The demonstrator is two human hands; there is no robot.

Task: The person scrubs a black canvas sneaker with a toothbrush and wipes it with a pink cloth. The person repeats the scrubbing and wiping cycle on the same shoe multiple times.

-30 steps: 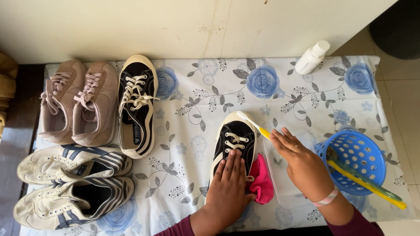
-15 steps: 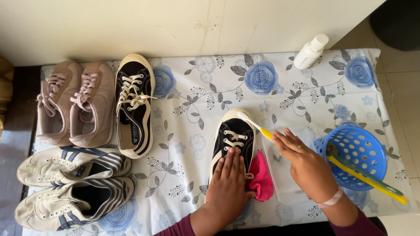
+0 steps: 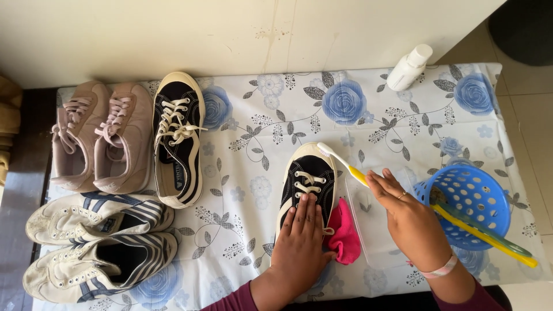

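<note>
Left hand (image 3: pixel 300 245) pressed flat, fingers spread, on a black shoe (image 3: pixel 307 183) near the middle of the flowered tablecloth (image 3: pixel 357 115), right hand (image 3: pixel 410 222) gripping a yellow toothbrush (image 3: pixel 343 164) at the shoe's toe, pink cloth (image 3: pixel 344 233) just beside, blue basket (image 3: pixel 481 198) to the right, shoe's mate (image 3: pixel 178 138) far left.

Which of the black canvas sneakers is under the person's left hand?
The black canvas sneaker beside the pink cloth; the left hand presses it. Its twin lies untouched.

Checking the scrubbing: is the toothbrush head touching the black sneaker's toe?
Touching. The head view shows the yellow-handled toothbrush bristles resting on the black canvas sneaker's white toe cap.
</note>
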